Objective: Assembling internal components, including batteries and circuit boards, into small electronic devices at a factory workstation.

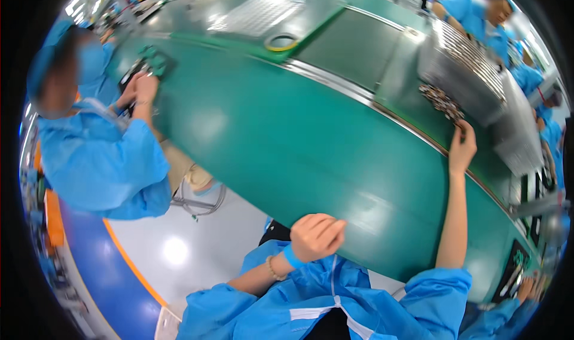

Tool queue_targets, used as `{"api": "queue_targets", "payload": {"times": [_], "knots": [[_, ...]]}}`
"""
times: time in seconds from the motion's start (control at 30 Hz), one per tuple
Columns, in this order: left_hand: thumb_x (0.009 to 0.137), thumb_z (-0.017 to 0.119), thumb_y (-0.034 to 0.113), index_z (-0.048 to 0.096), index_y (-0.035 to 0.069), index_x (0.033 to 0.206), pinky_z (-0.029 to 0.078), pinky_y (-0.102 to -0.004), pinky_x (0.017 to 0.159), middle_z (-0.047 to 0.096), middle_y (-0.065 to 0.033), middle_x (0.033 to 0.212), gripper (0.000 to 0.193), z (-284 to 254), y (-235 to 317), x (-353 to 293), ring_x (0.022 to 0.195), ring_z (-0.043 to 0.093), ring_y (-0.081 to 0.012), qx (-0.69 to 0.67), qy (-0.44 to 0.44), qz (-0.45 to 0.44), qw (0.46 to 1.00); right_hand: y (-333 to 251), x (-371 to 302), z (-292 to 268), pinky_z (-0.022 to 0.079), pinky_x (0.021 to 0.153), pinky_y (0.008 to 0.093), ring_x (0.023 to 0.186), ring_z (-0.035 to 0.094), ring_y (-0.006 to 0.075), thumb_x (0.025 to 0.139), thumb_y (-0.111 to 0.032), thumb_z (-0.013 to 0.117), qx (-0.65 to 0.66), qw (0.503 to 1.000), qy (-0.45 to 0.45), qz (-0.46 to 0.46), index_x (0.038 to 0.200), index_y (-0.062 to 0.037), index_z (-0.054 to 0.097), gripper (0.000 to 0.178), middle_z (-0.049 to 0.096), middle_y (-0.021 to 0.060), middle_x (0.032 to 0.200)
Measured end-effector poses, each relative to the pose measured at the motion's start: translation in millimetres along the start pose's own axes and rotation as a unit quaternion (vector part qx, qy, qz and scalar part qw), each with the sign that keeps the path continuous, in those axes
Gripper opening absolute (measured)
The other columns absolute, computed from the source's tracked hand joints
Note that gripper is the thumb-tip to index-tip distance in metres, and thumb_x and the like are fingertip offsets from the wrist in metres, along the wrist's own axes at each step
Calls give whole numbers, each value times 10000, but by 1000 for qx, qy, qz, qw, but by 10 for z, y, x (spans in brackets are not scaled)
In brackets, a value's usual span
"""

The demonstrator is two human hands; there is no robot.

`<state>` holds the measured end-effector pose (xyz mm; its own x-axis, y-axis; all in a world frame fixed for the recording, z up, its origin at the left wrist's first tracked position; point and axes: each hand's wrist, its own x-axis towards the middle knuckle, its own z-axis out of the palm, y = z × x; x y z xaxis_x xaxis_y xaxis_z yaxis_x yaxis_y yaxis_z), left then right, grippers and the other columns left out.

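Observation:
My right arm is stretched out to the far right. The fingers of my right hand (463, 150) are drawn together at the near end of a heap of small brown and silvery parts (441, 101), touching it. Whether a single part is between the fingertips is too small to tell. My left hand (317, 235) is curled closed just over the near edge of the green tabletop (269, 125), in front of my body. Anything inside its fingers is hidden. A blue band and a beaded bracelet are around that wrist.
Stacked clear plastic trays (466, 71) stand beside the heap. A metal rail (335, 84) runs across the table, with a yellow-edged tape roll (281, 42) beyond it. At left a co-worker (101, 155) handles green parts (152, 60); another's hands are at lower right.

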<state>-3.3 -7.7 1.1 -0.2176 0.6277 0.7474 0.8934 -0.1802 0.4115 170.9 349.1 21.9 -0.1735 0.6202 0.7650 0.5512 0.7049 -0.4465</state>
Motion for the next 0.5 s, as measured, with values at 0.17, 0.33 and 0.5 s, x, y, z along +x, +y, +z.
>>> {"api": "queue_targets", "payload": {"times": [0.17,0.33,0.5], "knots": [[615,670,10,651,71,791,483,-268,547,621,-30,685,188,62,40,-7,646,620,-163,-14,3,-2,1000,210,-23,-75,461,722,259,861,613,169,884,-18,534,-2,1000,-8,-30,1025,-3,610,160,637,98,949],[639,679,22,650,61,814,476,-255,545,612,-25,683,181,46,57,-23,648,613,-160,-10,11,-4,1000,267,-23,-54,449,683,265,835,599,167,891,-39,530,-11,999,-20,-26,1019,-3,599,150,637,75,956],[651,680,25,646,55,824,466,-256,530,603,-33,686,180,74,49,-27,646,605,-163,-11,20,1,1000,379,-13,-36,447,701,272,838,595,173,900,-62,525,0,999,-29,-20,1039,-2,592,165,634,81,960]]}}
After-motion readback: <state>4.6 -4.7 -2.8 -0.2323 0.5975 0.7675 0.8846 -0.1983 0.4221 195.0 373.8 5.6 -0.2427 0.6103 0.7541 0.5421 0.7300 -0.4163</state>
